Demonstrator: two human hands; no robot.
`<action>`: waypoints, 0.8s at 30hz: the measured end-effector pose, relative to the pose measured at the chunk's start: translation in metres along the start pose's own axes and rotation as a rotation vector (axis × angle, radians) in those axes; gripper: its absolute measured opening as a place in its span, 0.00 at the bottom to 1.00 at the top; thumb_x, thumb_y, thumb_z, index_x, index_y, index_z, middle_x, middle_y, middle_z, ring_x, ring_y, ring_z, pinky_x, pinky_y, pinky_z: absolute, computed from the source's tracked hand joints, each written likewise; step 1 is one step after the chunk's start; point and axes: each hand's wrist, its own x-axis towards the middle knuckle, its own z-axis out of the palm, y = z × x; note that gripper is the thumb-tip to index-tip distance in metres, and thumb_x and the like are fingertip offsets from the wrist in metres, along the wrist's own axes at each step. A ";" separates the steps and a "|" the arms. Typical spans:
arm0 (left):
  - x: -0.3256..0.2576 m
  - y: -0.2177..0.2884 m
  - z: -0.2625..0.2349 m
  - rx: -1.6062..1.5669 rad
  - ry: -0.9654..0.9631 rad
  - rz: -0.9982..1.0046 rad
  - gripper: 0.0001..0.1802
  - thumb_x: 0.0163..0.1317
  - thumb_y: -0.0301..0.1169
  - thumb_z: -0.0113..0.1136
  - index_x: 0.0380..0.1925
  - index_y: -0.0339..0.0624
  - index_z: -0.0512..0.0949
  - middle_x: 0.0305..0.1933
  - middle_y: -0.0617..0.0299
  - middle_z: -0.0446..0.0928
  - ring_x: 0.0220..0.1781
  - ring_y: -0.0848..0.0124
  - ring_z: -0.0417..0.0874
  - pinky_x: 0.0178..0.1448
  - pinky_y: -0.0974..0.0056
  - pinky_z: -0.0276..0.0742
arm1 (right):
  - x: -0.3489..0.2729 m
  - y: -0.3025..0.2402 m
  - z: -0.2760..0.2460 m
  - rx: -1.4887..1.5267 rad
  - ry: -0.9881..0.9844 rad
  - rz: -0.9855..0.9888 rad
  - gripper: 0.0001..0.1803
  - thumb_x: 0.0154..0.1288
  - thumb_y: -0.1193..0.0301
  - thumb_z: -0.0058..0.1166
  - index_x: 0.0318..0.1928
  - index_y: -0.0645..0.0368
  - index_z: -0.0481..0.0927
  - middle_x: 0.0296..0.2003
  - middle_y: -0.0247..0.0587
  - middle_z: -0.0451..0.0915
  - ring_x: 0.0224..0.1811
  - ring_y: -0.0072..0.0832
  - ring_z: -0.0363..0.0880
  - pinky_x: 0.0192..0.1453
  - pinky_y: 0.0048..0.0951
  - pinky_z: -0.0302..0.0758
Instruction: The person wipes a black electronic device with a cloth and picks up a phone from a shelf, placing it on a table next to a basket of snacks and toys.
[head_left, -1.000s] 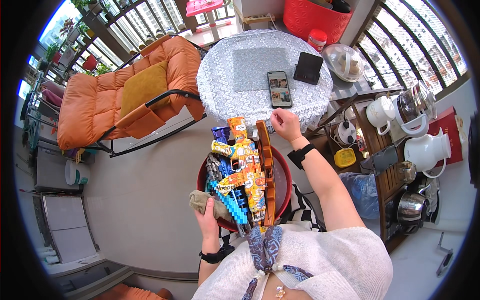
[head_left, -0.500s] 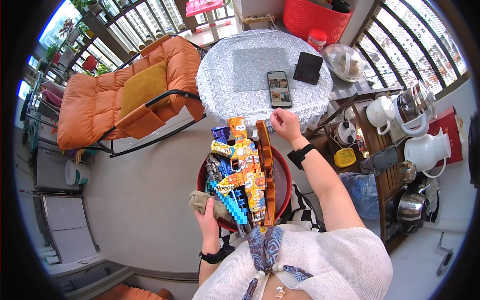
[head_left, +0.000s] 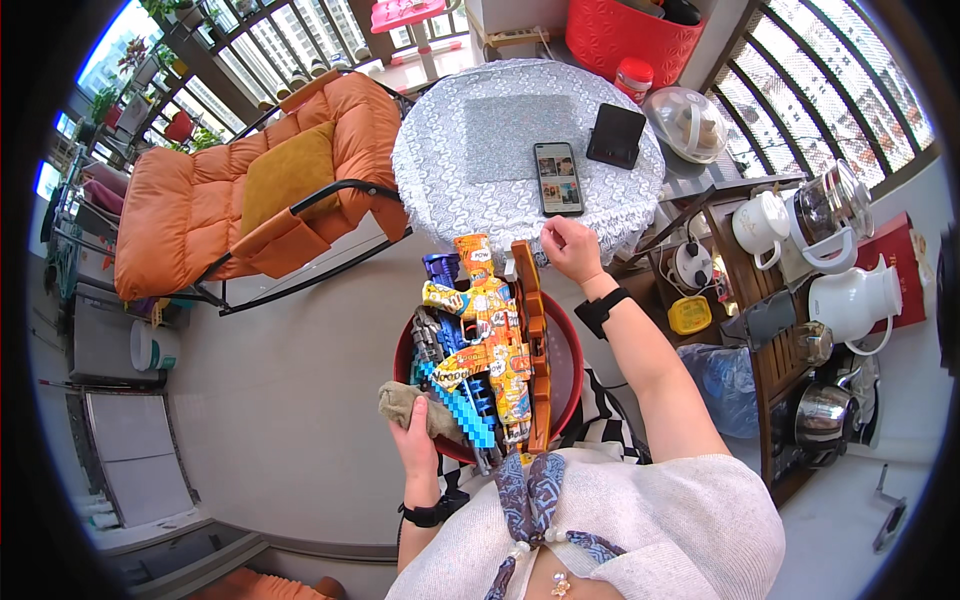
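My left hand (head_left: 415,440) is closed on a grey-brown cloth (head_left: 402,402) at the left rim of a red basin (head_left: 572,375). Toy weapons fill the basin on my lap: a yellow comic-print toy gun (head_left: 508,345), a long orange-brown piece (head_left: 532,330), a blue pixelated toy sword (head_left: 463,408), and grey and purple pieces partly hidden beneath. My right hand (head_left: 570,250) is a loose fist at the near table edge, just below a lit phone (head_left: 558,180). Nothing shows in its fingers.
A round table (head_left: 430,140) with a white lace cloth stands ahead, holding a black stand (head_left: 616,135). An orange lounge chair (head_left: 180,220) is at the left. On the right, a wooden shelf (head_left: 780,365) carries white kettles (head_left: 850,305) and a steel pot (head_left: 825,418).
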 end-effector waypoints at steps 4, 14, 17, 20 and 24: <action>0.000 0.000 0.000 0.000 0.004 -0.001 0.19 0.68 0.28 0.59 0.56 0.37 0.68 0.49 0.57 0.77 0.50 0.67 0.80 0.54 0.61 0.78 | 0.000 0.000 0.000 0.001 -0.001 0.001 0.06 0.59 0.68 0.56 0.28 0.54 0.78 0.18 0.37 0.74 0.19 0.33 0.75 0.24 0.35 0.70; 0.001 -0.002 -0.001 -0.014 0.002 -0.004 0.20 0.67 0.29 0.61 0.56 0.37 0.68 0.49 0.56 0.78 0.49 0.67 0.80 0.53 0.61 0.79 | 0.000 0.002 0.001 -0.003 -0.003 0.002 0.06 0.60 0.68 0.57 0.28 0.54 0.78 0.18 0.38 0.74 0.20 0.34 0.75 0.24 0.35 0.71; 0.000 -0.001 0.000 -0.022 0.014 -0.010 0.20 0.67 0.29 0.60 0.56 0.37 0.68 0.48 0.56 0.78 0.49 0.67 0.80 0.53 0.61 0.79 | 0.000 0.001 0.001 0.000 -0.006 0.008 0.06 0.60 0.68 0.56 0.28 0.54 0.78 0.18 0.38 0.74 0.19 0.34 0.75 0.24 0.35 0.70; 0.000 -0.001 0.000 -0.018 0.019 0.000 0.20 0.67 0.29 0.60 0.56 0.37 0.68 0.49 0.56 0.78 0.49 0.67 0.80 0.54 0.61 0.79 | 0.000 0.002 0.001 0.003 -0.002 0.011 0.06 0.60 0.68 0.56 0.28 0.54 0.78 0.18 0.38 0.74 0.19 0.34 0.75 0.24 0.35 0.70; 0.000 -0.001 -0.002 -0.026 0.007 -0.030 0.21 0.67 0.27 0.61 0.57 0.35 0.68 0.52 0.57 0.76 0.52 0.68 0.80 0.58 0.62 0.76 | 0.000 0.001 0.001 -0.003 -0.003 0.000 0.06 0.60 0.68 0.56 0.28 0.54 0.78 0.18 0.38 0.74 0.19 0.34 0.75 0.24 0.35 0.70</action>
